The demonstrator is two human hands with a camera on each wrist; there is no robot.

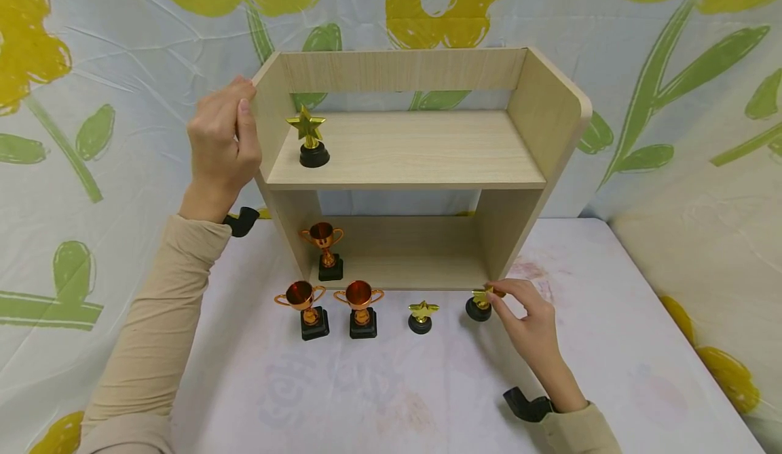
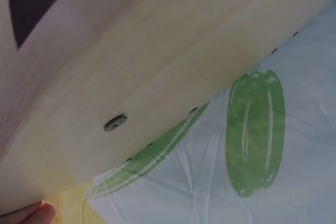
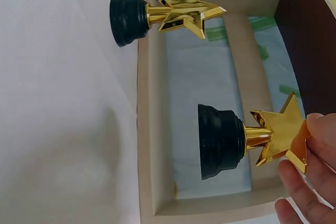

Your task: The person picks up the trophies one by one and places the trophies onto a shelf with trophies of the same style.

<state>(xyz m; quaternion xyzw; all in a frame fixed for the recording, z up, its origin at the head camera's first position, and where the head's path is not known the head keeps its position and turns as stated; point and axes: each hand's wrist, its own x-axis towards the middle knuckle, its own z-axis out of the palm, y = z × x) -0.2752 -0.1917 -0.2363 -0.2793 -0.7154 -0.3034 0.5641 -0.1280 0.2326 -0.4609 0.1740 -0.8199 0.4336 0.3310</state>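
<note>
My right hand [image 1: 533, 322] pinches the star of a gold star trophy [image 1: 479, 307] by its tip, in front of the shelf's lower right corner; the right wrist view shows its black base [image 3: 220, 141] hanging from the star. Another star trophy [image 1: 420, 318] stands to its left. My left hand [image 1: 222, 138] grips the upper left edge of the wooden shelf [image 1: 403, 184]; in the left wrist view only fingertips [image 2: 42, 214] show at the panel. A third star trophy [image 1: 313, 143] stands on the upper level, at the left.
One bronze cup trophy [image 1: 330, 257] stands at the left of the lower level. Two more cups [image 1: 314, 318] [image 1: 363, 318] stand on the white table [image 1: 391, 386] before the shelf. A flowered cloth [image 1: 153, 26] hangs behind.
</note>
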